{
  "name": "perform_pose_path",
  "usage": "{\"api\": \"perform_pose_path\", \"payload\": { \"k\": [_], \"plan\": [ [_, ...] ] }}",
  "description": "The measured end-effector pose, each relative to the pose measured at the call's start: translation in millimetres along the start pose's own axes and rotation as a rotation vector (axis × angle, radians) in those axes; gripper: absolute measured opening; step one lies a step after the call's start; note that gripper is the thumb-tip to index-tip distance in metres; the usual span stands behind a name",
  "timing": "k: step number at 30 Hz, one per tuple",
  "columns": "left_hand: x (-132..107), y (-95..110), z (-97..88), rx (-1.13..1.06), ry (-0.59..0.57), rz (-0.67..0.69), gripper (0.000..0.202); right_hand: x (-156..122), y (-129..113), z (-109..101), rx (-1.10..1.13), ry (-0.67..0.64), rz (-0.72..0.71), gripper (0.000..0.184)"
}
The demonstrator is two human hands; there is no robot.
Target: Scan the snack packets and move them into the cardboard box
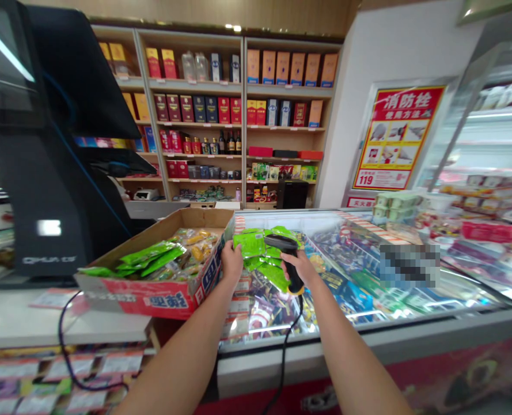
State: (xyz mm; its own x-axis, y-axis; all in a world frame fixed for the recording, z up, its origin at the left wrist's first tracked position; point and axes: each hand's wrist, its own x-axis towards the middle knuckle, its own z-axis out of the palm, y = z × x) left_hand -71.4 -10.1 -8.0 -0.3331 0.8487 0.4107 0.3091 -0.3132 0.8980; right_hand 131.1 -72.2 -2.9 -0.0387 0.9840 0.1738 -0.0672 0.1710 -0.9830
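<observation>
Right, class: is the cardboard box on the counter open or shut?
Open: green snack packets show inside the cardboard box, uncovered.

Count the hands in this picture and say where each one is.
2: the left hand is on the green packets, and the right hand grips a black scanner over them. No others show.

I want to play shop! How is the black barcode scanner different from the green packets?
The black barcode scanner is stiff-looking with a cord, but the green packets are shiny and floppy. The scanner is one thing; the packets are a bunch. The right hand grips the scanner, and the left hand holds the packets. Both are held above a glass-topped freezer.
</observation>
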Motion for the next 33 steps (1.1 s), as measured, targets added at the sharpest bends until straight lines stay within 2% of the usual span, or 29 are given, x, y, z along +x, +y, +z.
{"api": "perform_pose_path", "payload": {
  "k": [6, 9, 12, 15, 18, 22, 24, 26, 29, 31, 33],
  "plan": [
    [-7.0, 12.4, 0.0, 0.077, -0.027, -0.031, 0.002, -2.9, -1.4, 4.6, 0.062, 0.016, -0.007, 0.030],
    [-13.2, 32.9, -1.6, 0.148, -0.070, 0.027, 0.003, -5.9, -10.6, 13.8, 0.103, -0.002, -0.029, 0.033],
    [-15.0, 63.8, -14.6, 0.233, -0.100, 0.137, 0.005, -8.1, -30.5, 28.5, 0.120, -0.059, -0.055, 0.034],
    [-9.5, 93.3, -45.8, 0.294, -0.050, 0.265, 0.007, -7.8, -57.2, 49.4, 0.107, -0.156, -0.097, 0.034],
    [4.8, 106.3, -92.3, 0.354, 0.077, 0.347, 0.007, -3.3, -79.6, 76.4, 0.115, -0.232, -0.144, 0.033],
    [34.4, 90.2, -156.4, 0.426, 0.265, 0.334, 0.015, 8.0, -90.4, 113.2, 0.096, -0.321, -0.142, 0.030],
    [47.5, 75.8, -180.0, 0.443, 0.344, 0.293, 0.033, 13.5, -88.6, 126.5, 0.098, -0.343, -0.136, 0.031],
    [54.0, 65.5, -193.4, 0.450, 0.411, 0.249, 0.054, 17.5, -84.3, 133.7, 0.099, -0.348, -0.124, 0.031],
    [46.3, 67.3, -189.8, 0.425, 0.433, 0.310, 0.067, 19.9, -76.7, 131.9, 0.104, -0.326, -0.106, 0.032],
    [31.4, 77.8, -171.1, 0.381, 0.371, 0.433, 0.059, 19.8, -72.1, 122.7, 0.117, -0.274, -0.092, 0.033],
    [13.6, 88.2, -141.4, 0.327, 0.261, 0.543, 0.048, 19.4, -67.4, 108.2, 0.124, -0.207, -0.077, 0.033]
  ]
}}
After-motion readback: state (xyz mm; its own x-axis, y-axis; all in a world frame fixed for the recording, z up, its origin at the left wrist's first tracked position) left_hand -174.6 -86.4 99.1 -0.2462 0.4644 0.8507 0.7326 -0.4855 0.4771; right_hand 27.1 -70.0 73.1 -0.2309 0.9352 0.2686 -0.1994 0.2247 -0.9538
